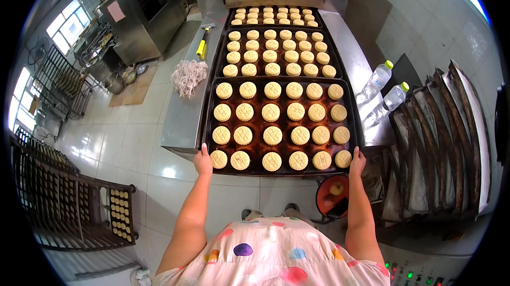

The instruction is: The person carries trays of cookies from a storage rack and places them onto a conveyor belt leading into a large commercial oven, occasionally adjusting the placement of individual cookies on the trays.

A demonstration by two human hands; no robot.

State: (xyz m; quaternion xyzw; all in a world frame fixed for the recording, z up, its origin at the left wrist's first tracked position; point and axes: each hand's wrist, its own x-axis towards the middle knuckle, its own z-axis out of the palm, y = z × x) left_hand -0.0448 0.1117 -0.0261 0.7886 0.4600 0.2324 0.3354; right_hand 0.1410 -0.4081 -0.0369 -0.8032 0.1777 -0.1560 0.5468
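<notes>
A dark baking tray point(257, 124) with rows of round, pale yellow stamped mooncakes point(272, 135) is in front of me. My left hand point(203, 160) grips its near left corner, thumb along the rim and the other fingers mostly hidden. At the near right corner, my right hand point(358, 161) holds the rim the same way. The tray's near edge juts out past the metal conveyor table point(183, 121). Directly beyond lies a second tray of mooncakes point(271, 44), and a third tray point(276, 25) is partly inside the oven opening.
Left of the trays lie a rag point(189, 78) and a yellow-handled scraper point(202, 47). Two clear bottles point(376, 81) stand on the right ledge, beside upright stacked trays point(441, 137). Below is a red round stool point(325, 195); a loaded rack point(69, 201) stands at lower left.
</notes>
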